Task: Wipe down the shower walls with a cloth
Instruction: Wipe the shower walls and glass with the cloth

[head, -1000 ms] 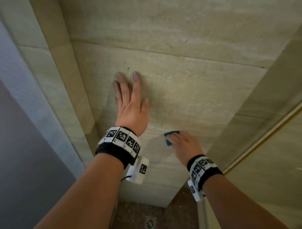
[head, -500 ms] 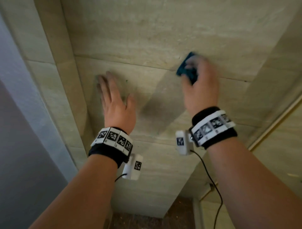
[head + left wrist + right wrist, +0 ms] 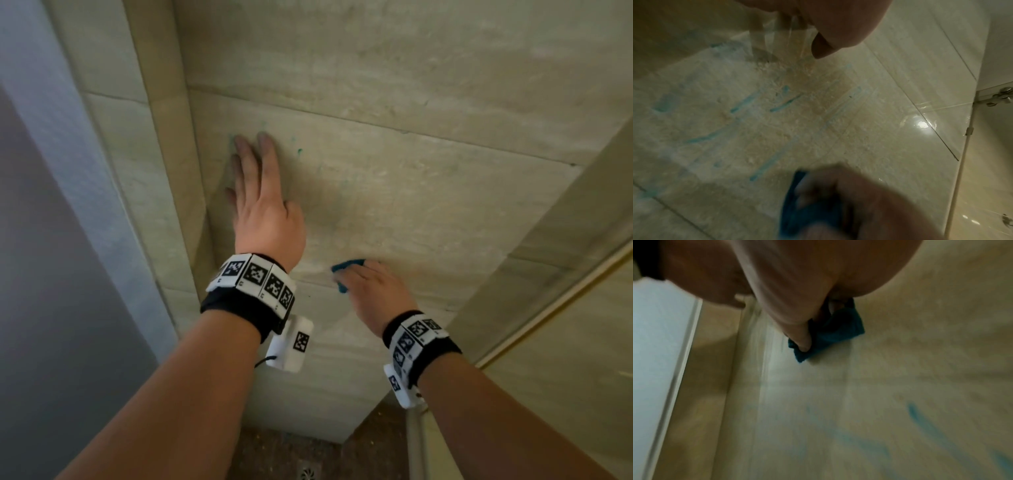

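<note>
- The right hand (image 3: 373, 291) has come back down the wall (image 3: 428, 205): half a second ago it was up at the higher tile joint, level with the left fingertips or above, and now it sits low, below and to the right of the left wrist.
- The cloth (image 3: 346, 270), a small teal wad, is under the right fingers, pressed flat to the tile. The right wrist view shows the thumb and fingers curled over it, so this grip is pinching the cloth against the wall and not just pushing it.
- Both wrist views are smeared with blur around the cloth, which suggests the stroke is in mid-sweep.
- The left hand (image 3: 263, 205) has shifted only a little. Its grip is spread, fingers straight, palm flat on the tile up and to the left of the cloth, holding nothing; it looks like a brace.
- Blue streaks (image 3: 744, 104) lie on the tile between the two hands, plain in the left wrist view and faint from the head view.
- My reading: one up-and-down pass over the middle strip is done, yet the streaks remain, so this patch needs more passes.
- The tile right of the cloth, toward the glass panel (image 3: 565, 342), and the part under the left palm look not yet wiped.
</note>
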Action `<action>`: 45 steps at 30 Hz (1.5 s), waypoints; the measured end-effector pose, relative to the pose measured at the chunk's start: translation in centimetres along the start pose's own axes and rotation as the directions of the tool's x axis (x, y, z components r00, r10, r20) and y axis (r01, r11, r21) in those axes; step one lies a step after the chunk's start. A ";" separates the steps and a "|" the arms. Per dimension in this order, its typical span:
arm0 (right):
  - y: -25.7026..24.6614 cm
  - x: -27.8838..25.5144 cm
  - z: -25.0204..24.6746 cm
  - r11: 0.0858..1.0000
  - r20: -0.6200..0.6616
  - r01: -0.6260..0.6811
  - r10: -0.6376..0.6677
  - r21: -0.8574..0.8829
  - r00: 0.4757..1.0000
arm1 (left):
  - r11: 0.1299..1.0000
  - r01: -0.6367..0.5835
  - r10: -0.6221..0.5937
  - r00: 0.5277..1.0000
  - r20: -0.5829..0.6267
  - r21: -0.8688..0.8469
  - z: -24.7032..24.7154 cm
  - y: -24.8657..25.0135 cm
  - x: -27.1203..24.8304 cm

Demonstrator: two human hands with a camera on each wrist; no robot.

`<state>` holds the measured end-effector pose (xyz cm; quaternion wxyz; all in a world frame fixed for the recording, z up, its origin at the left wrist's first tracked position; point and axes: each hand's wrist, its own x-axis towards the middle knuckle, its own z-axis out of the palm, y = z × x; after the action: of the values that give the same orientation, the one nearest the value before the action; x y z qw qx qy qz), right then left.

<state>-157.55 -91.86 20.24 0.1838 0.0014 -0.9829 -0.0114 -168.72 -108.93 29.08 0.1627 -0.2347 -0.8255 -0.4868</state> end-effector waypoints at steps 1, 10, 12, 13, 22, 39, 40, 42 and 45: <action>-0.1 0.7 -1.4 1.000 -0.077 0.003 -0.001 0.019 0.997 | 1.000 0.000 0.000 1.000 0.008 0.003 -0.1 0.0 0.0; -1.0 10.2 -16.4 0.895 -0.693 -0.027 0.363 0.445 0.623 | 0.999 -0.036 0.036 0.998 0.048 -0.006 -2.1 -1.4 -0.4; -2.2 10.1 -14.5 0.907 -0.633 -0.054 0.332 0.417 0.699 | 0.999 -0.045 0.046 0.998 0.047 -0.017 -2.6 -1.9 -0.5; -2.8 9.7 -12.7 0.920 -0.565 -0.070 0.295 0.385 0.771 | 0.998 -0.052 0.053 0.997 0.048 -0.018 -2.9 -2.2 -0.5; -3.6 1.4 3.3 0.999 0.179 -0.012 0.004 0.042 0.984 | 0.992 -0.129 0.127 0.986 0.109 0.011 -3.4 -3.8 -0.2; -6.4 13.7 -15.5 0.918 -0.635 -0.011 0.283 0.396 0.718 | 0.997 0.014 -0.014 1.000 0.004 -0.081 -5.9 -5.4 -0.3; -6.6 13.7 -14.7 0.932 -0.627 -0.003 0.245 0.362 0.740 | 0.997 0.017 -0.015 1.000 0.016 -0.074 -5.9 -5.8 -0.4; -7.1 13.5 -13.0 0.958 -0.597 0.014 0.167 0.287 0.785 | 0.998 0.022 -0.020 0.999 0.035 -0.060 -5.9 -6.3 -0.9; -7.6 12.6 -9.0 0.978 -0.473 0.048 0.055 0.203 0.879 | 0.998 0.017 -0.015 0.999 0.043 -0.059 -6.1 -7.0 -1.6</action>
<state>-166.03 -99.79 33.00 0.4184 0.0217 -0.9033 0.0926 -170.98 -117.59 26.14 0.1343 -0.2430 -0.8159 -0.5072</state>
